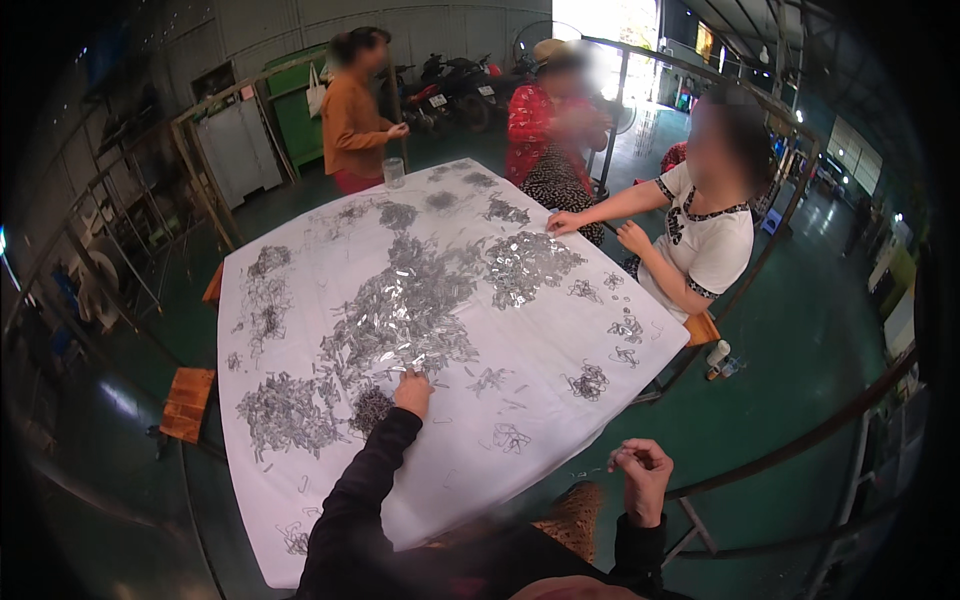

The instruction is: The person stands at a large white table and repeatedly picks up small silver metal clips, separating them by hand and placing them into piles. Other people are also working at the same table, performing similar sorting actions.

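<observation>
My left hand reaches over the white-covered table. Its fingers are bunched at the near edge of a large heap of small, flat, shiny metal pieces; whatever is between the fingertips is hidden. Just left of that hand lies a dark, compact clump of small pieces, with a wide grey pile beyond it. Out past the table's right-hand front edge, my right hand is raised with its fingers pinched together. Something small and pale shows at its fingertips, too small to name.
Loose bent wire pieces lie in small groups on the cloth. Across the table, a person in white leans on its edge; others in red and orange stand behind. A clear glass sits at the far edge. Metal rails surround the table.
</observation>
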`<control>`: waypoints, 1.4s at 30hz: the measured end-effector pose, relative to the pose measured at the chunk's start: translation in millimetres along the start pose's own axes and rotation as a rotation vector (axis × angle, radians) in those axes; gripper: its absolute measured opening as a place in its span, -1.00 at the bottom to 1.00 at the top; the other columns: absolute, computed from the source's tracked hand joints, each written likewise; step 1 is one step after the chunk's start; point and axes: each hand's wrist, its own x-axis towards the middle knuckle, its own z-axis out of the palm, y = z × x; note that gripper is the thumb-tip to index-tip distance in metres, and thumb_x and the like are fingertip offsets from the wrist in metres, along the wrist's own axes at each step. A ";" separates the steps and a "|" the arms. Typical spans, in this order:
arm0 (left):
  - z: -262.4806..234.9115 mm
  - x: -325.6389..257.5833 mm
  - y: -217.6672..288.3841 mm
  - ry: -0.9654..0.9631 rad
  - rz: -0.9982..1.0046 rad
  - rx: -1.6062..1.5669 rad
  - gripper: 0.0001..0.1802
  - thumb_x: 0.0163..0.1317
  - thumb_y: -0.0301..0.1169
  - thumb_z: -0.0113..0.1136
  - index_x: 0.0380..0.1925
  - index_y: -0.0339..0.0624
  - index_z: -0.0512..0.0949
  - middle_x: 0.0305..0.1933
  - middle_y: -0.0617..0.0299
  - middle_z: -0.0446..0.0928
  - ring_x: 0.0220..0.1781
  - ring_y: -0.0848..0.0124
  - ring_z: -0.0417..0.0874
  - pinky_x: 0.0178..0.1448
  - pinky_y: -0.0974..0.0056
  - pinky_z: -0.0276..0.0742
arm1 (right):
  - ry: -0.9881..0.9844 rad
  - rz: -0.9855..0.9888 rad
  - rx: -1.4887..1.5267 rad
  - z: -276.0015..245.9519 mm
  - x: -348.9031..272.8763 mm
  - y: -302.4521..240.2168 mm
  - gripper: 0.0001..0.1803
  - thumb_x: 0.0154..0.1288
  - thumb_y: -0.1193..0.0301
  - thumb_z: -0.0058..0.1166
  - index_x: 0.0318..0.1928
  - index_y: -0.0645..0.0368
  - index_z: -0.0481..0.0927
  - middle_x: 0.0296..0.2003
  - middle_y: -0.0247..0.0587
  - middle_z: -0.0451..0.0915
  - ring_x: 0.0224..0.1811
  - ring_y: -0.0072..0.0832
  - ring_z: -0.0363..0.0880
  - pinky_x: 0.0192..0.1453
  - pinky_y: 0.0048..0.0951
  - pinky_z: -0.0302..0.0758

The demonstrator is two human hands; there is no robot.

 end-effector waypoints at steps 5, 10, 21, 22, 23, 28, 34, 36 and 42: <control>12.2 -11.7 -18.5 -0.089 -0.010 0.047 -0.91 0.05 -0.58 0.15 -0.39 -0.32 0.53 -0.21 -0.06 0.51 -0.12 0.09 0.60 -0.12 0.14 0.63 | 0.033 -0.046 -0.046 3.6 -1.1 -4.2 -0.86 0.08 0.69 0.11 -0.29 0.34 0.55 -0.45 -0.21 0.57 -0.45 -0.47 0.55 -0.34 -0.47 0.49; -2.9 -19.4 -19.7 -0.053 -0.014 -0.122 -0.88 0.10 -0.54 0.11 -0.33 -0.32 0.51 -0.20 -0.06 0.50 -0.09 0.03 0.56 -0.08 0.10 0.56 | 0.036 -0.056 -0.081 15.3 -4.7 1.1 -0.88 0.14 0.69 0.08 -0.27 0.33 0.54 -0.44 -0.28 0.54 -0.44 -0.48 0.54 -0.38 -0.44 0.50; -31.0 -37.5 -51.7 -0.182 0.133 0.250 -0.89 0.10 -0.43 0.12 -0.42 -0.14 0.61 -0.31 0.14 0.62 -0.13 0.10 0.61 -0.03 0.07 0.49 | 0.026 -0.013 -0.003 23.4 -13.0 6.2 -0.85 0.12 0.72 0.11 -0.25 0.36 0.58 -0.43 -0.18 0.62 -0.46 -0.55 0.56 -0.31 -0.55 0.51; -29.8 -38.3 -52.0 -0.184 0.122 0.273 -0.88 0.10 -0.43 0.10 -0.40 -0.14 0.61 -0.32 0.16 0.63 -0.13 0.11 0.62 -0.03 0.08 0.50 | 0.027 -0.005 0.011 22.7 -13.5 7.4 -0.85 0.12 0.72 0.11 -0.25 0.36 0.58 -0.43 -0.17 0.62 -0.46 -0.54 0.56 -0.31 -0.54 0.50; -29.1 -38.6 -51.1 -0.171 0.132 0.288 -0.87 0.11 -0.42 0.09 -0.38 -0.14 0.61 -0.31 0.15 0.63 -0.12 0.13 0.62 -0.05 0.10 0.50 | 0.030 -0.014 0.031 21.3 -13.7 8.2 -0.84 0.11 0.72 0.11 -0.25 0.37 0.57 -0.43 -0.17 0.61 -0.45 -0.53 0.56 -0.31 -0.53 0.50; -28.6 -40.1 -39.2 -0.204 0.049 0.280 -0.77 0.10 -0.40 0.07 -0.23 -0.15 0.58 -0.36 0.10 0.65 -0.19 0.11 0.66 -0.14 0.01 0.53 | -0.003 -0.027 -0.013 10.2 -10.1 15.1 -0.82 0.13 0.65 0.11 -0.21 0.36 0.54 -0.43 -0.17 0.59 -0.42 -0.46 0.55 -0.30 -0.45 0.50; -27.3 -47.0 -33.2 -0.132 0.035 0.376 -0.75 0.15 -0.46 0.03 -0.16 -0.18 0.56 -0.27 0.09 0.64 -0.05 0.18 0.61 0.10 -0.05 0.32 | -0.080 -0.051 -0.035 -1.5 -2.5 25.1 -0.78 0.19 0.66 0.03 -0.12 0.33 0.49 -0.43 -0.21 0.49 -0.39 -0.49 0.44 -0.29 -0.48 0.41; -30.9 -47.8 -36.2 -0.159 0.035 0.335 -0.72 0.09 -0.47 0.09 -0.15 -0.21 0.56 -0.26 0.06 0.64 -0.05 0.15 0.59 0.08 -0.04 0.32 | -0.117 -0.062 -0.015 -6.5 0.3 25.6 -0.79 0.21 0.66 0.03 -0.11 0.32 0.49 -0.42 -0.20 0.49 -0.37 -0.50 0.43 -0.27 -0.49 0.39; -38.5 -46.8 -33.5 -0.188 -0.050 0.243 -0.80 -0.03 -0.46 0.18 -0.35 -0.20 0.65 -0.35 0.04 0.63 -0.09 0.07 0.57 0.05 -0.04 0.33 | -0.122 -0.038 -0.060 -17.8 8.3 27.4 -0.80 0.32 0.61 -0.01 -0.05 0.33 0.48 -0.39 -0.23 0.48 -0.34 -0.51 0.41 -0.22 -0.52 0.38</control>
